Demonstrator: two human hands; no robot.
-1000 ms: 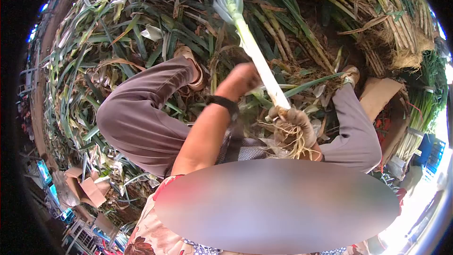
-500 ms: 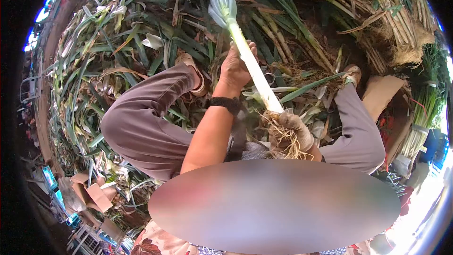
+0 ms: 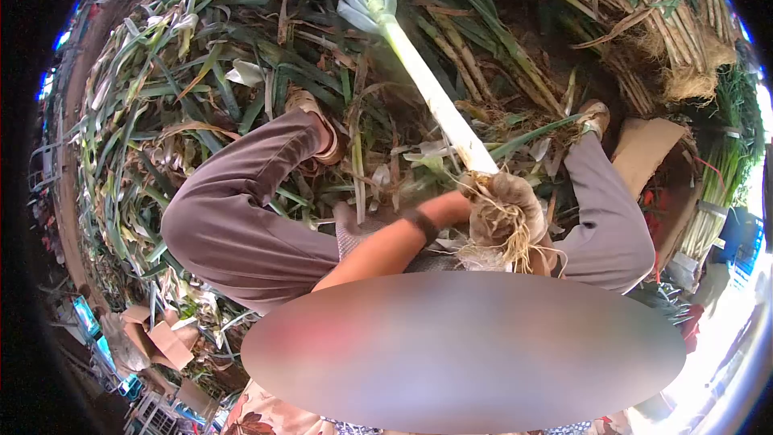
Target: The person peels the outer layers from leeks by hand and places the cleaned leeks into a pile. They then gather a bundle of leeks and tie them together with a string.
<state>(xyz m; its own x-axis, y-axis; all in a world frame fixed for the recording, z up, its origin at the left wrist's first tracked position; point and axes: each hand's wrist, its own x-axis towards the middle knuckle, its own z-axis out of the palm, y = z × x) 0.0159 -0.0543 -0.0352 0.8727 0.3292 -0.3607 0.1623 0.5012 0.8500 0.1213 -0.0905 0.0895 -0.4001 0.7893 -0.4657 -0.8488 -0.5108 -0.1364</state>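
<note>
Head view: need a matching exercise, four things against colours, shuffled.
Things:
1. leek stem
2. wristband
3. cardboard
4. leaf pile

Colours:
a. brown
b. white
c. green
d. black

Pairs: 1-b, 2-d, 3-a, 4-c

The long white leek stalk (image 3: 439, 101) looks smooth and faintly glossy. Its straw-coloured root tuft (image 3: 515, 238) is dry, wiry and rough. My right hand (image 3: 509, 208) has its grip wrapped in soiled, matt, coarse-knit cloth. The black wristband (image 3: 423, 225) on my other arm is matt, though I cannot tell whether it is cloth or rubber. My grey-brown trousers (image 3: 233, 209) are plain matt cloth, lightly creased. The brown cardboard sheet (image 3: 654, 153) is dull and papery.
</note>
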